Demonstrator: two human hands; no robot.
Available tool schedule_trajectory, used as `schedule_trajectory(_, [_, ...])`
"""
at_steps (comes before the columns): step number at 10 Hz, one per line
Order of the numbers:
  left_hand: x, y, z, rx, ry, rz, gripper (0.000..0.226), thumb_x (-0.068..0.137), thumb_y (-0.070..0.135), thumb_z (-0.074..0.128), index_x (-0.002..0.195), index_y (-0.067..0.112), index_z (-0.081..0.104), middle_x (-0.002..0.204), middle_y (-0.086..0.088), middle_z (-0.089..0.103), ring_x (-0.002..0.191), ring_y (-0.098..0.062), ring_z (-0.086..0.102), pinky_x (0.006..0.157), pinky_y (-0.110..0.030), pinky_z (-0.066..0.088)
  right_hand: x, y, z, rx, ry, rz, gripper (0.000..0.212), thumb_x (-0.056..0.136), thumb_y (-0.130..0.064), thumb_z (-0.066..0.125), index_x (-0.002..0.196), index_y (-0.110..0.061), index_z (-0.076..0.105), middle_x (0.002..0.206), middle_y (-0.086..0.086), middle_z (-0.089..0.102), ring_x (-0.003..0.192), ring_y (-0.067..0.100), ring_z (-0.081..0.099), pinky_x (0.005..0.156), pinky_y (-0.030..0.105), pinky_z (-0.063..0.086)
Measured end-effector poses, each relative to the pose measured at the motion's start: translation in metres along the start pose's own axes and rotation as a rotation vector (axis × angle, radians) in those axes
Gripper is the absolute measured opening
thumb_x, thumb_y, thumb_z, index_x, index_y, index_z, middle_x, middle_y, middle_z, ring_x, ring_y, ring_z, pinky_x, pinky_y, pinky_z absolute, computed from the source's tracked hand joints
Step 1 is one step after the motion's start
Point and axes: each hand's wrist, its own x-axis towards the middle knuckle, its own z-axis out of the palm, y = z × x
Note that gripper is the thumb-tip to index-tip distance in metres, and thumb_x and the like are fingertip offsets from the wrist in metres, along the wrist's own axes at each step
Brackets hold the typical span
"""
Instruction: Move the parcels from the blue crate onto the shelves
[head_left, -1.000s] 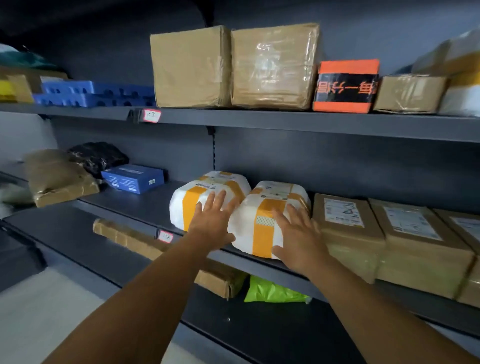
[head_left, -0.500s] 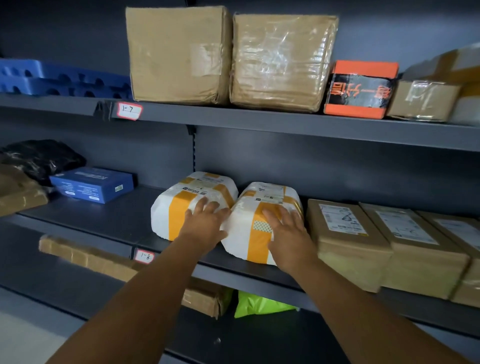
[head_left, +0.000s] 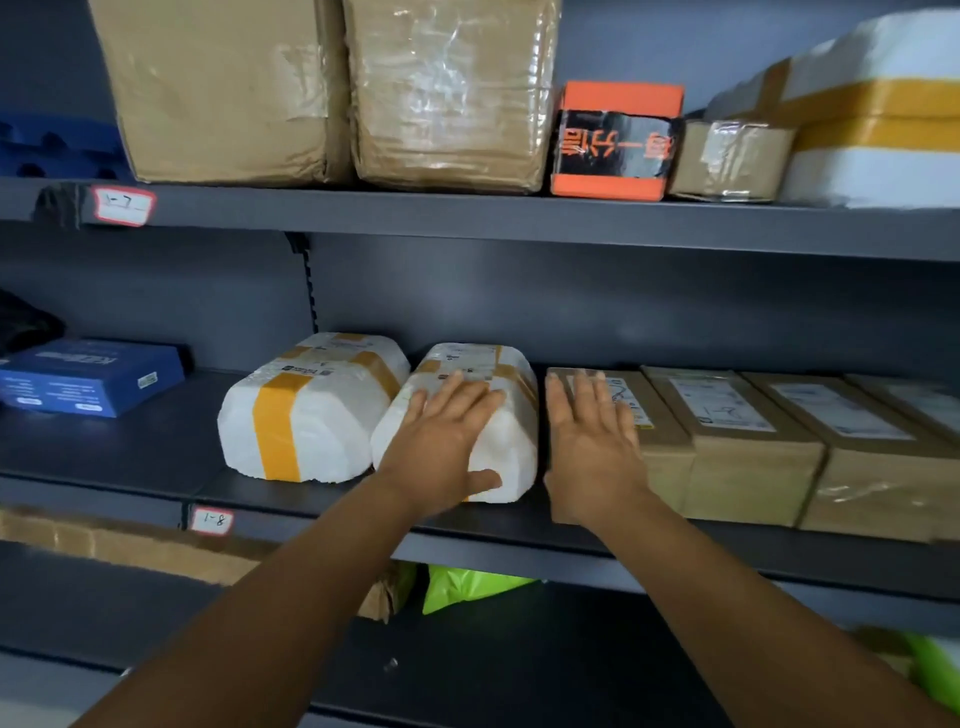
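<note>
Middle shelf (head_left: 156, 457): a white parcel (head_left: 511, 415) is pressed under the flat left hand (head_left: 441, 447); the right hand (head_left: 592, 447), fingers straight, lies just beside it on a brown box (head_left: 665, 457). This parcel is judged placed; the blue crate is unseen.

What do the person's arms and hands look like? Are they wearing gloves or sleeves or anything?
No gloves and no sleeves show. The left hand and right hand are bare, and both forearms are bare as far as the picture's bottom edge. I see no watch, ring or bracelet on either wrist or on the fingers.
</note>
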Motion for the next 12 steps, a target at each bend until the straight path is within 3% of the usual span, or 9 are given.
schedule_trajectory(1, [0.019,0.044,0.004,-0.014,-0.033,0.095,0.087,0.088,0.049,0.059,0.154,0.031,0.005,0.162,0.007,0.002,0.148,-0.013,-0.007,0.118,-0.041,-0.004,0.000,0.038,-0.014,-0.078,-0.122,0.100,0.085,0.089,-0.005,0.049,0.154,-0.020,-0.004,0.160,0.013,-0.013,0.147,0.030,-0.016,0.117,0.044,-0.007])
schedule_trajectory(2, [0.032,0.075,0.008,0.018,-0.064,0.131,0.072,0.094,0.035,0.053,0.153,0.028,0.013,0.161,0.004,0.010,0.148,-0.014,0.001,0.118,-0.041,-0.002,-0.001,0.069,-0.011,-0.149,-0.199,0.087,0.084,0.087,-0.003,0.051,0.154,-0.023,0.005,0.162,0.010,-0.001,0.148,0.032,-0.006,0.118,0.047,-0.001])
schedule_trajectory(4, [0.050,0.087,0.009,0.092,-0.097,0.082,0.065,0.096,0.027,0.050,0.152,0.021,0.019,0.158,0.000,0.020,0.145,-0.017,0.019,0.118,-0.044,0.002,0.007,0.085,0.001,-0.094,-0.164,0.020,0.085,0.087,-0.005,0.055,0.154,-0.027,0.007,0.161,0.007,0.010,0.149,0.026,0.006,0.119,0.042,0.006])
schedule_trajectory(8, [0.065,0.088,0.021,0.138,-0.052,0.001,0.065,0.092,0.012,0.054,0.150,0.017,0.024,0.155,-0.005,0.026,0.142,-0.021,0.025,0.118,-0.037,0.008,0.023,0.086,0.003,-0.061,-0.152,-0.024,0.073,0.091,-0.008,0.047,0.154,-0.024,0.014,0.157,0.009,0.022,0.146,0.027,0.015,0.117,0.040,0.015])
schedule_trajectory(9, [0.065,0.090,0.020,0.135,-0.064,-0.014,0.065,0.092,0.013,0.053,0.150,0.016,0.023,0.155,-0.006,0.026,0.142,-0.022,0.026,0.118,-0.035,0.008,0.022,0.089,0.004,-0.047,-0.154,-0.042,0.076,0.090,-0.009,0.050,0.154,-0.023,0.011,0.158,0.010,0.018,0.147,0.028,0.012,0.117,0.041,0.014])
schedule_trajectory(10, [0.065,0.094,0.015,0.128,-0.116,-0.069,0.069,0.095,0.022,0.051,0.152,0.014,0.014,0.159,-0.008,0.015,0.146,-0.022,0.017,0.118,-0.035,0.004,0.020,0.092,0.003,0.016,-0.206,-0.039,0.089,0.088,-0.010,0.056,0.154,-0.021,-0.001,0.161,0.008,0.001,0.149,0.026,-0.001,0.119,0.040,0.005])
schedule_trajectory(11, [0.056,0.101,0.005,0.094,-0.170,-0.121,0.083,0.093,0.028,0.056,0.154,0.013,0.001,0.161,-0.007,0.006,0.147,-0.023,0.010,0.118,-0.034,0.003,0.012,0.091,-0.001,0.086,-0.209,-0.065,0.089,0.092,-0.016,0.056,0.153,-0.016,-0.009,0.162,0.005,-0.008,0.149,0.024,-0.008,0.119,0.038,-0.001])
schedule_trajectory(12, [0.048,0.107,-0.010,0.071,-0.191,-0.146,0.091,0.091,0.031,0.059,0.154,0.014,-0.005,0.161,-0.009,0.009,0.147,-0.025,0.010,0.119,-0.035,0.004,0.005,0.090,-0.017,0.090,-0.234,-0.099,0.089,0.094,-0.023,0.056,0.152,-0.013,-0.011,0.162,0.005,-0.010,0.148,0.022,-0.010,0.119,0.038,-0.003])
